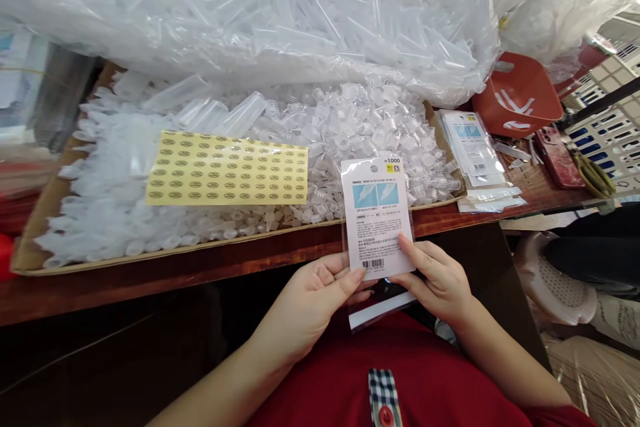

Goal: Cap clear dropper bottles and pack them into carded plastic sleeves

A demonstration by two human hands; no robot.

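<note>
Between my two hands, a white printed card (pixel 377 227) in a clear plastic sleeve is held upright over the table's front edge. My left hand (pixel 327 283) pinches its lower left corner, thumb in front. On the lower right side, my right hand (pixel 436 280) grips it with thumb and fingers. The sleeve's flap (pixel 383 309), with a white strip, hangs below the card. Just behind lies a yellow sheet of small oval stickers (pixel 227 170), resting on a shallow cardboard tray (pixel 100 265) heaped with translucent plastic caps and nozzles (pixel 345 140).
A large clear bag of plastic tubes (pixel 280 20) fills the back. To the right are a stack of packaged cards (pixel 470 147), a reddish-brown bin (pixel 520 97), a phone in a red marbled case (pixel 559 155) and scissors (pixel 593 177). Wrapped bundles stand at far left.
</note>
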